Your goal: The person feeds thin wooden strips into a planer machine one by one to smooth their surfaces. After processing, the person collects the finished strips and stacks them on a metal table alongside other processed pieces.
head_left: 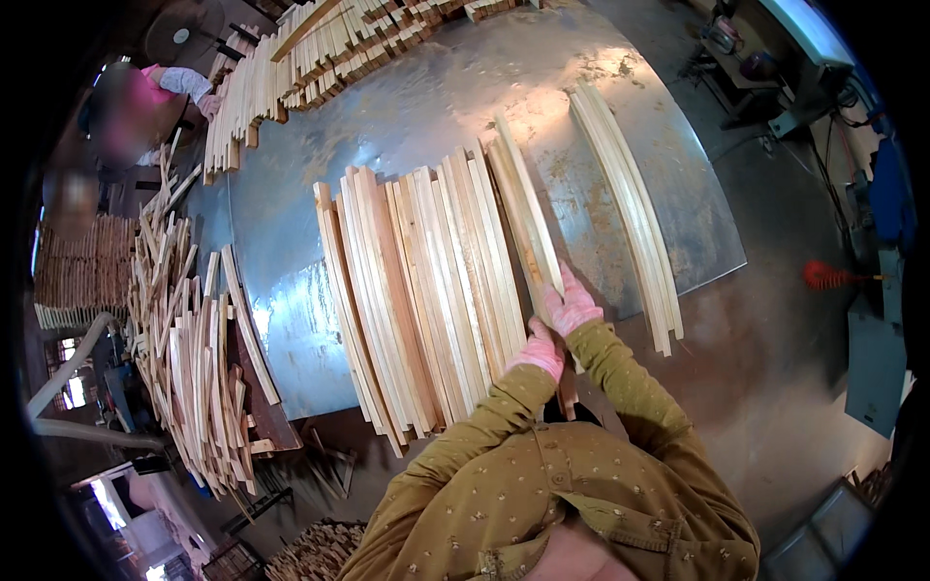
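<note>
Both my hands wear pink gloves and work at the near end of a pair of long wooden strips (pixel 524 198) on the metal table. My right hand (pixel 573 302) is closed around the strips from their right side. Just below and left of it, my left hand (pixel 539 351) is closed on the same strips, its fingertips partly hidden. Directly left lies a broad row of pale wooden strips (pixel 418 281) set side by side. A narrower group of strips (pixel 628 208) lies apart, toward the table's right edge.
The metal table (pixel 281 232) has a right corner near the narrow group. More strips (pixel 339 63) are stacked at its far edge, beside a person (pixel 131 107) in pink. A loose heap of strips (pixel 184 339) lies at left. A machine (pixel 814 63) stands at far right.
</note>
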`<action>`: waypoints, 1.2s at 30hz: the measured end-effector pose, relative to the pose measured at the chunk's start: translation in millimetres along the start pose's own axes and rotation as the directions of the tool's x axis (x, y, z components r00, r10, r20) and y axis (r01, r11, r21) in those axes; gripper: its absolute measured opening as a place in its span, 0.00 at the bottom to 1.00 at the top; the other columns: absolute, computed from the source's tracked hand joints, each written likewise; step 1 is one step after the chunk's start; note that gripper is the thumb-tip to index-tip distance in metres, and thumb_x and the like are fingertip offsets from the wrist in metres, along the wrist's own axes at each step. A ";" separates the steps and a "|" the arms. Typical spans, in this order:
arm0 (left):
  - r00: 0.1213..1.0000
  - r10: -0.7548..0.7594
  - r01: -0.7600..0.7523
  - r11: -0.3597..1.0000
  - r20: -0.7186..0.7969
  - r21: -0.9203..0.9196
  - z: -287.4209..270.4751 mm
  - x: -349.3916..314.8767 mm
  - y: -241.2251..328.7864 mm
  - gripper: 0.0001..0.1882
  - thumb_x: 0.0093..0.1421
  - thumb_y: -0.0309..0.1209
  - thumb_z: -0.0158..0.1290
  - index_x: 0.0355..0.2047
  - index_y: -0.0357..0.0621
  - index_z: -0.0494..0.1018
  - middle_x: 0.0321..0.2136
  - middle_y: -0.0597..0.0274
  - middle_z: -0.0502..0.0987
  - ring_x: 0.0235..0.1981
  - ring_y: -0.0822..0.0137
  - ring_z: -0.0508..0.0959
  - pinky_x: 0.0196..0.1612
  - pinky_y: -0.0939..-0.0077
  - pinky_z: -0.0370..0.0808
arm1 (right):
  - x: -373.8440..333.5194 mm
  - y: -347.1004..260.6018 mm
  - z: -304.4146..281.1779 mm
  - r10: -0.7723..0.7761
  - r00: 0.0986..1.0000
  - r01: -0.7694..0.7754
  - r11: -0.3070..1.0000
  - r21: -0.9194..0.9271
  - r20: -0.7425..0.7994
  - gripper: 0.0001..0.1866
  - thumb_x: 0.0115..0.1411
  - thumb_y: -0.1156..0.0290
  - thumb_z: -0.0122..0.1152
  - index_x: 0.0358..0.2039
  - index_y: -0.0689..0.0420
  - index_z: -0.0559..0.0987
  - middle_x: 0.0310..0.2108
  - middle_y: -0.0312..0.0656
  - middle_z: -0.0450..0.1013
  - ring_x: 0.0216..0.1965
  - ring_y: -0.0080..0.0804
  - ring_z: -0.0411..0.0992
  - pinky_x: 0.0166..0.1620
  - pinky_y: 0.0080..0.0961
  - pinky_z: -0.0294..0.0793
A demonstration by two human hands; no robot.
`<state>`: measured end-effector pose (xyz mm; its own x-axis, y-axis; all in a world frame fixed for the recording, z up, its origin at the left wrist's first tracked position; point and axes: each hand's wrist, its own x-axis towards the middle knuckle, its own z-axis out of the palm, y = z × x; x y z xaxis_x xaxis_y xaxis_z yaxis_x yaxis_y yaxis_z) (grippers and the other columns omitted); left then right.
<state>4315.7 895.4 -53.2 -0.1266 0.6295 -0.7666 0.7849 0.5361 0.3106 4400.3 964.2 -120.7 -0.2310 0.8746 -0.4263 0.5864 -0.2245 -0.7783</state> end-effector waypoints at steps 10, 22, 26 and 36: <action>0.488 -0.649 0.263 0.747 -0.583 -0.611 -93.2 -22.0 -281.6 0.42 0.62 0.60 0.42 0.64 0.38 0.55 0.58 0.42 0.66 0.59 0.50 0.66 0.60 0.66 0.64 | -58.4 -21.6 1.1 -0.150 0.986 0.162 0.811 -0.563 0.068 0.49 0.59 0.41 0.49 0.67 0.64 0.46 0.54 0.57 0.65 0.50 0.50 0.69 0.54 0.41 0.69; 0.682 -0.512 0.179 0.809 -0.522 -0.560 -71.3 -5.8 -228.0 0.45 0.58 0.60 0.51 0.57 0.28 0.62 0.48 0.40 0.74 0.48 0.50 0.74 0.53 0.62 0.69 | -10.9 -37.6 -57.6 -0.083 0.996 0.075 0.755 -0.652 0.018 0.41 0.59 0.52 0.54 0.62 0.66 0.51 0.46 0.54 0.69 0.47 0.47 0.70 0.48 0.41 0.71; 0.752 -0.413 -0.063 0.731 -0.514 -0.679 -54.7 13.5 -188.3 0.50 0.53 0.58 0.59 0.60 0.26 0.58 0.57 0.36 0.66 0.57 0.48 0.67 0.60 0.63 0.63 | -5.1 -9.8 -99.2 -0.471 0.876 0.197 0.542 -0.817 -0.101 0.37 0.58 0.53 0.56 0.60 0.64 0.59 0.48 0.54 0.70 0.44 0.51 0.71 0.48 0.44 0.71; 0.797 -0.261 -0.068 0.858 -0.544 -0.510 -58.9 59.0 -82.4 0.53 0.49 0.60 0.59 0.61 0.28 0.56 0.59 0.34 0.62 0.62 0.44 0.62 0.63 0.60 0.60 | 67.0 72.7 -203.5 0.016 0.873 -0.293 0.816 -0.499 -0.487 0.41 0.57 0.46 0.56 0.66 0.50 0.56 0.61 0.55 0.61 0.60 0.53 0.62 0.61 0.41 0.63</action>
<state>4207.8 921.4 -90.9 -0.6356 0.6683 -0.3865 0.3725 0.7040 0.6047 4585.4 1093.9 -112.0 0.1858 0.9695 -0.1599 0.9333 -0.2250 -0.2798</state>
